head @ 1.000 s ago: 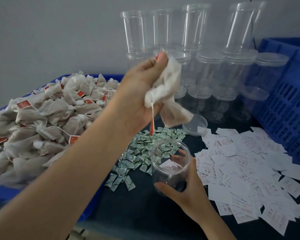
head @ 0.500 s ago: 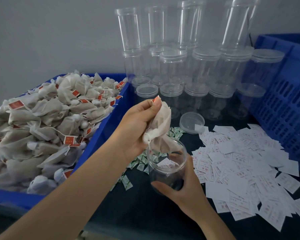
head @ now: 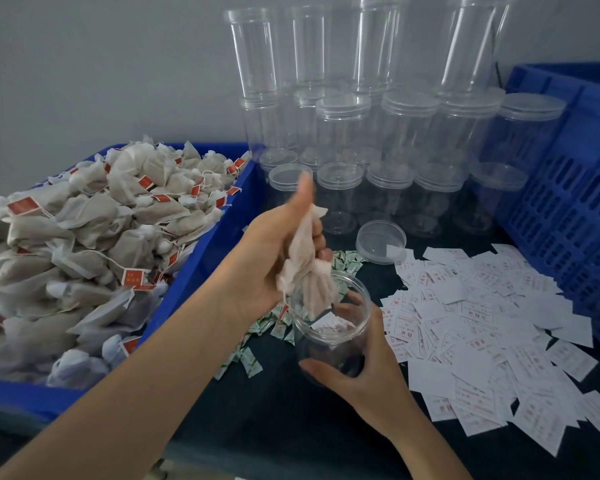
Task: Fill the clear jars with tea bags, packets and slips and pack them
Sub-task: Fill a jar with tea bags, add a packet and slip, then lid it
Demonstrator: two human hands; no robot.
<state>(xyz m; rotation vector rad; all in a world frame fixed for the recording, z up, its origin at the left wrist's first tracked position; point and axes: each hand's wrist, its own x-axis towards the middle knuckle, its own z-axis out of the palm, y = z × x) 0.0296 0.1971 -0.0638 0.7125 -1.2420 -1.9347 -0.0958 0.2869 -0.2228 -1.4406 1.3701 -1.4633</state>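
Observation:
My right hand grips an open clear jar standing on the dark table; a white slip lies inside it. My left hand holds a bunch of white tea bags right over the jar's mouth, and their lower ends dip past the rim. Small green packets lie scattered just left of and behind the jar. White printed slips cover the table to the right. A heap of tea bags with red tags fills the blue bin on the left.
Stacked clear jars with lids stand along the back wall. A loose clear lid lies behind the jar. A blue slotted crate stands at the right edge.
My left hand has come down with the tea bags from high above the jar until they enter its mouth. My right hand has kept hold of the jar.

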